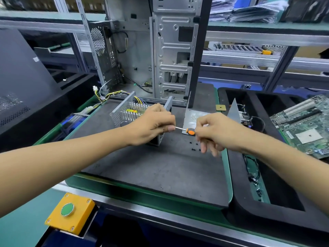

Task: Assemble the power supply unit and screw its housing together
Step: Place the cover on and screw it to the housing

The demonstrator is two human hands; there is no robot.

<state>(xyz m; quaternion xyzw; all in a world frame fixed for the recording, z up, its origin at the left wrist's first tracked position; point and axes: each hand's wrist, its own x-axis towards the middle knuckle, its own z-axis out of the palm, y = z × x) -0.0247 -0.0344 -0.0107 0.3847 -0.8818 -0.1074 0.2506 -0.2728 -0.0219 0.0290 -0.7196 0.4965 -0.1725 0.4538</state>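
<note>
Orange-handled screwdriver point(189, 131) is gripped by the right hand point(211, 132), shaft horizontal. Left hand point(154, 124) curls over the open power supply unit point(128, 111), fingertips pinching the shaft tip.

Two bare forearms are seen entering from the lower corners. No sleeve, glove, watch or ring is worn on either. The left hand point(153, 122) and right hand point(215, 131) are uncovered. Fingernails are kept short and unpainted where visible.
</note>
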